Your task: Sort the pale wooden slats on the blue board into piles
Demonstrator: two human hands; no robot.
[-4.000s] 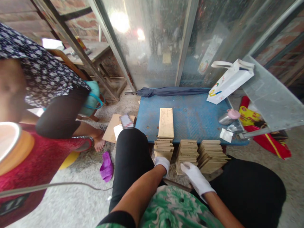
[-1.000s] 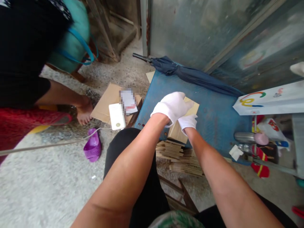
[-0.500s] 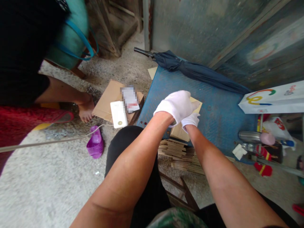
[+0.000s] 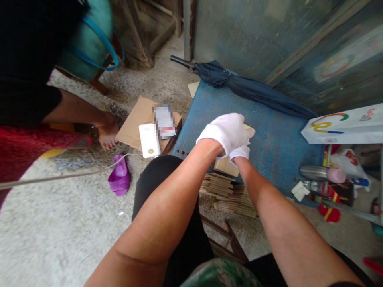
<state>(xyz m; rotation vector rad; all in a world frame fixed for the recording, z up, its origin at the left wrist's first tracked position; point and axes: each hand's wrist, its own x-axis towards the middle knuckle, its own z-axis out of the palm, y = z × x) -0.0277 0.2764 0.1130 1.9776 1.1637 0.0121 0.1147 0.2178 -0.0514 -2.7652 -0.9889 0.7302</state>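
My left hand [image 4: 224,131], in a white glove, lies curled over a flat wooden board [image 4: 226,166] on the blue platform [image 4: 275,151]. My right hand [image 4: 240,153], also gloved, sits just under the left hand and grips the board's near part. Most of the board is hidden by the two hands; only its near end and a far corner show. Stacks of thin wooden pieces [image 4: 230,193] stand against the platform's near edge, below my hands.
A folded dark umbrella [image 4: 248,89] lies along the platform's far side. A white paper bag [image 4: 344,125], a steel bottle [image 4: 317,173] and red items sit at the right. Left on the floor are cardboard [image 4: 134,123], a power bank [image 4: 149,140], a purple sandal [image 4: 119,179] and another person's foot [image 4: 107,135].
Four seconds ago my hands were down at the stacks; now both are on the board on the platform. Over the last second they have hardly moved.
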